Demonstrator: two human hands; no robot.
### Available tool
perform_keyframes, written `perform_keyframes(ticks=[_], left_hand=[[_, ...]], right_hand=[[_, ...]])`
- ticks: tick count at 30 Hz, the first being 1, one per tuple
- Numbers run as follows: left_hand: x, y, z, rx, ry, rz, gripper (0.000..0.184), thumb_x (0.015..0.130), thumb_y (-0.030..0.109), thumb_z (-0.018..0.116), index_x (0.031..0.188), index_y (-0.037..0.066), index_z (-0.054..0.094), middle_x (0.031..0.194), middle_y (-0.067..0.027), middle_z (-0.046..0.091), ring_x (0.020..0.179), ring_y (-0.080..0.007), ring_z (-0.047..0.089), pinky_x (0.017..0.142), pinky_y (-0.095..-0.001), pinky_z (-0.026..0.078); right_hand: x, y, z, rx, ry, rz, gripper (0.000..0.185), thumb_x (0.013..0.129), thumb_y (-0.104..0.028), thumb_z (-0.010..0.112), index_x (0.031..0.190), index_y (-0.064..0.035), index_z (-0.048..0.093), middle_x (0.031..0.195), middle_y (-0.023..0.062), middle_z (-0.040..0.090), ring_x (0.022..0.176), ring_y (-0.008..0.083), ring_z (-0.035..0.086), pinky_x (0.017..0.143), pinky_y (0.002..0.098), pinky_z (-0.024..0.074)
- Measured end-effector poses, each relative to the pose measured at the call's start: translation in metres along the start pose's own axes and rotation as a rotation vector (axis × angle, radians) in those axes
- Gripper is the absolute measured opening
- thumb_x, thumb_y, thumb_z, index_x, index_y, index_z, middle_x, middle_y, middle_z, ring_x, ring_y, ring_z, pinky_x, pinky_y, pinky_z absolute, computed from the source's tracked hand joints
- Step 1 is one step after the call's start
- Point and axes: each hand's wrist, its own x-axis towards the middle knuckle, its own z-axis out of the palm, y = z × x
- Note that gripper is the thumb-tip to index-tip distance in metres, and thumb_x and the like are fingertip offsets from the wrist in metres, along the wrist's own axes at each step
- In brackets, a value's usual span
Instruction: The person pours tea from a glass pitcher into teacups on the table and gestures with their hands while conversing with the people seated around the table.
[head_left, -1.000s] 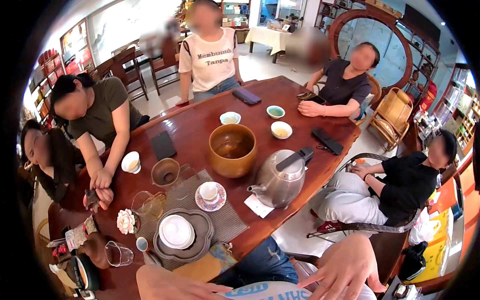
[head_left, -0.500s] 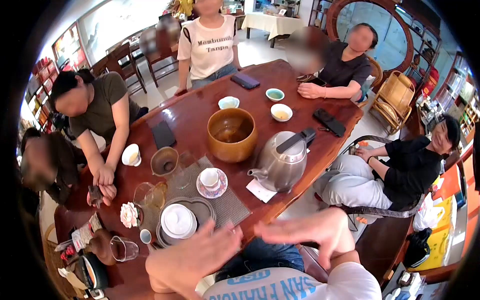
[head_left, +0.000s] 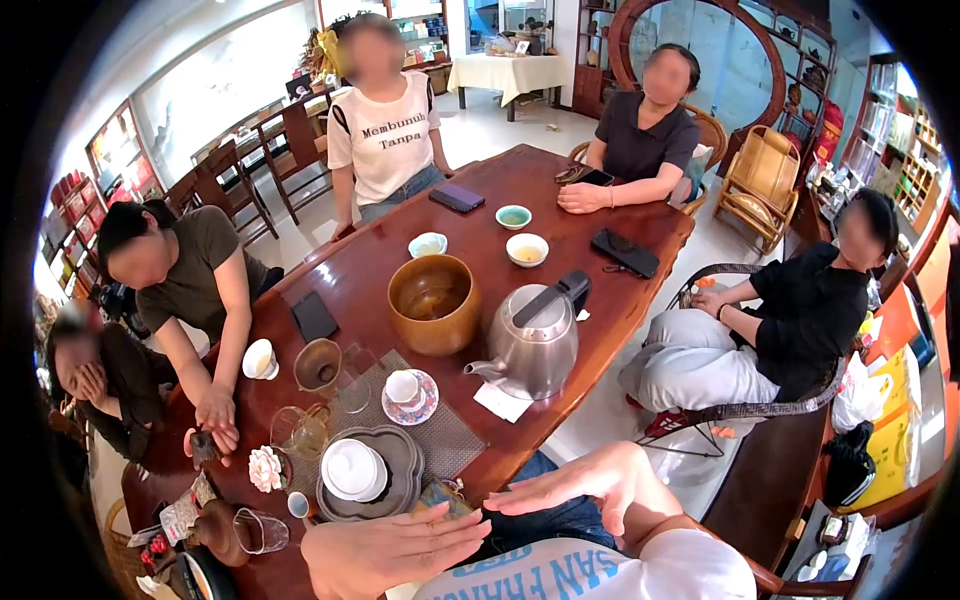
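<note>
Inspector: Begin at the left end of the tabletop (head_left: 350,265); report contents.
Clerk: Another person's hands (head_left: 217,410) hold a small dark object (head_left: 205,447) there; further right, towards the near edge, stand a clear glass cup (head_left: 262,530) and a pale pink flower (head_left: 267,468).
Inspector: Next, the white lidded bowl (head_left: 353,468)?
Clerk: Upright on the grey lobed tray (head_left: 408,458), beside the near edge; its lid is on.
Inspector: Left hand (head_left: 395,545)?
Clerk: Flat, back upward, fingers straight and close together, pointing right; it overlaps the tray's near rim in view; whether it touches, I cannot tell.
Inspector: Proceed right.
Clerk: A white teacup (head_left: 402,388) on a patterned saucer (head_left: 428,402), on a woven mat (head_left: 460,440); behind it a brown bowl (head_left: 433,335), mid-tabletop; then a steel kettle (head_left: 540,345) by the near edge, spout pointing left.
Inspector: Right hand (head_left: 575,485)?
Clerk: Extended off the near edge, above the wearer's lap; fingers straight, pointing left, tips just beside those of the left hand; contact cannot be determined.
Inspector: Last item?
Clerk: A black phone (head_left: 625,252), lying near the tabletop's right corner.
</note>
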Motion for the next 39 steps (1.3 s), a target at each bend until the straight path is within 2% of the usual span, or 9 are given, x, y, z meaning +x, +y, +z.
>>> perform_keyframes(ticks=[11,17,20,24,26,27,28,33,39], left_hand=[[0.005,0.001,0.0,0.034,0.063,-0.036,0.12,0.064,0.056,0.076,0.145,-0.005,0.011,0.15,-0.0271,0.013,0.141,-0.0396,0.013,0.109,-0.0564,0.006],[0.008,0.001,-0.005,0.036,0.102,0.047,0.081,0.087,0.041,0.047,0.14,-0.013,0.017,0.149,-0.0296,0.014,0.14,-0.0411,0.014,0.11,-0.0544,0.014],[0.005,-0.008,0.007,0.071,0.139,-0.053,0.13,0.055,0.061,0.079,0.147,0.0,0.011,0.15,-0.0258,0.015,0.141,-0.0397,0.012,0.11,-0.0557,0.009],[0.035,0.002,0.013,0.49,0.722,-0.351,0.116,0.059,0.057,0.078,0.138,-0.011,0.024,0.144,-0.0261,0.027,0.134,-0.0412,0.028,0.107,-0.0515,0.024],[0.045,-0.007,0.019,0.621,0.865,-0.508,0.122,0.051,0.061,0.081,0.135,-0.01,0.028,0.142,-0.0248,0.031,0.13,-0.0409,0.034,0.105,-0.0495,0.029],[0.05,-0.011,0.018,0.73,0.899,-0.506,0.109,0.052,0.059,0.081,0.127,-0.008,0.038,0.133,-0.0228,0.042,0.117,-0.0365,0.047,0.096,-0.0449,0.04],[0.051,-0.016,0.019,0.762,0.914,-0.493,0.104,0.053,0.058,0.082,0.123,-0.007,0.041,0.127,-0.0215,0.047,0.111,-0.0349,0.05,0.091,-0.0429,0.043],[0.065,-0.033,0.022,0.944,1.073,-0.336,0.062,0.057,0.05,0.082,0.086,0.002,0.055,0.08,-0.0105,0.061,0.066,-0.025,0.059,0.054,-0.032,0.048],[0.058,-0.038,0.036,1.07,1.033,-0.196,0.051,0.063,0.021,0.082,0.05,0.012,0.034,0.046,-0.0022,0.035,0.033,-0.0194,0.037,0.033,-0.0309,0.025]], right_hand=[[-0.006,-0.013,-0.007,-0.047,-0.006,0.054,0.124,0.068,-0.079,0.052,0.143,0.0096,0.011,0.151,0.0251,0.009,0.141,0.0368,0.008,0.112,0.0462,0.0098],[-0.014,-0.018,-0.011,-0.069,0.017,0.052,0.124,0.067,-0.079,0.053,0.143,0.0096,0.012,0.151,0.0252,0.011,0.141,0.0368,0.01,0.112,0.0465,0.0099],[-0.021,-0.019,-0.01,-0.046,0.072,0.06,0.125,0.066,-0.076,0.059,0.143,0.0101,0.011,0.152,0.0237,0.011,0.141,0.0357,0.01,0.112,0.046,0.0105],[-0.103,-0.034,-0.026,0.122,0.887,0.111,0.087,0.07,-0.055,0.074,0.13,-0.0009,0.043,0.14,0.0193,0.038,0.132,0.0321,0.036,0.105,0.0507,0.0308],[-0.151,-0.034,-0.042,0.117,1.384,0.081,0.048,0.074,-0.038,0.075,0.104,-0.0074,0.053,0.103,0.0065,0.058,0.104,0.019,0.056,0.087,0.0402,0.047],[-0.182,-0.023,-0.046,-0.034,1.724,0.235,0.026,0.076,-0.021,0.071,0.084,-0.0106,0.049,0.082,-0.0002,0.054,0.079,0.0107,0.054,0.07,0.0281,0.0459],[-0.185,-0.026,-0.048,-0.224,1.868,0.397,0.027,0.075,-0.005,0.063,0.068,-0.0136,0.039,0.065,-0.0046,0.043,0.057,0.0065,0.04,0.053,0.0226,0.0341],[-0.135,-0.01,-0.022,-0.255,1.95,0.271,0.032,0.068,0.007,0.05,0.057,-0.015,0.029,0.054,-0.0096,0.031,0.05,0.0022,0.026,0.043,0.0223,0.0193],[-0.099,0.021,-0.016,-0.281,1.907,0.377,0.033,0.069,0.006,0.051,0.055,-0.0129,0.027,0.056,-0.0096,0.029,0.053,0.0025,0.024,0.045,0.024,0.0189]])
